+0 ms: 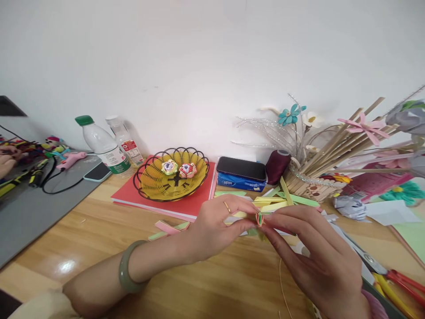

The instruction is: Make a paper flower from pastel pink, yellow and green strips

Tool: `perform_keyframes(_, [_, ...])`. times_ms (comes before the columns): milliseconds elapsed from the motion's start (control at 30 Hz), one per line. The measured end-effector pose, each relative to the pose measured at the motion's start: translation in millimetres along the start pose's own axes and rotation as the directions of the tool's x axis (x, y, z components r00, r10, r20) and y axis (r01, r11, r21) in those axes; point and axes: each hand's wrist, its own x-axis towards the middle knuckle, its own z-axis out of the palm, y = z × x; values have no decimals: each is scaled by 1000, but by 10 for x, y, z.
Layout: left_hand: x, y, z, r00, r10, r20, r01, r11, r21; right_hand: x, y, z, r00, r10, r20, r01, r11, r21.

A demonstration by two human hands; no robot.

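Between the fingertips of both hands is a small folded paper piece (pixel 260 219) with green, pink and white layers. My left hand (pixel 219 223), with a ring and a bracelet, pinches its left side. From the right, my right hand (pixel 315 248) grips the same piece with thumb and fingers. Behind and under the hands lie loose paper strips (pixel 272 206) in yellow, green and white. A few folded pink and green strips (pixel 169 228) rest left of my left wrist.
A yellow woven basket (pixel 156 188) holds two paper flowers on red paper (pixel 129 195). Behind stand bottles (pixel 102 146), a phone on a tissue pack (pixel 241 179), a thread cone (pixel 278 166) and a stick-filled pot (pixel 305 186). Scissors (pixel 378 266) lie right. Another person's hand (pixel 7 159) shows far left.
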Motion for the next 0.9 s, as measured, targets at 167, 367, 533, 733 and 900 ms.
perform_keyframes(167, [-8,-12,4,1000,1,0,-1,1000,13,5,34,2,999,30,37,-32,998,48])
perform_keyframes(367, [6,-5,-24,999,2,52,-4,1000,30,87,40,-17,983,115,143,-131,986,106])
perform_keyframes(533, [-4,20,-16,998,-51,33,50,998,31,67,62,-20,974,175,144,-192,974,119])
perform_keyframes(733, [-8,35,6,987,-160,3,160,987,15,20,117,11,968,208,139,-225,967,120])
perform_keyframes(900, [14,45,-1,991,-129,26,129,991,18,37,113,27,954,253,162,-282,939,194])
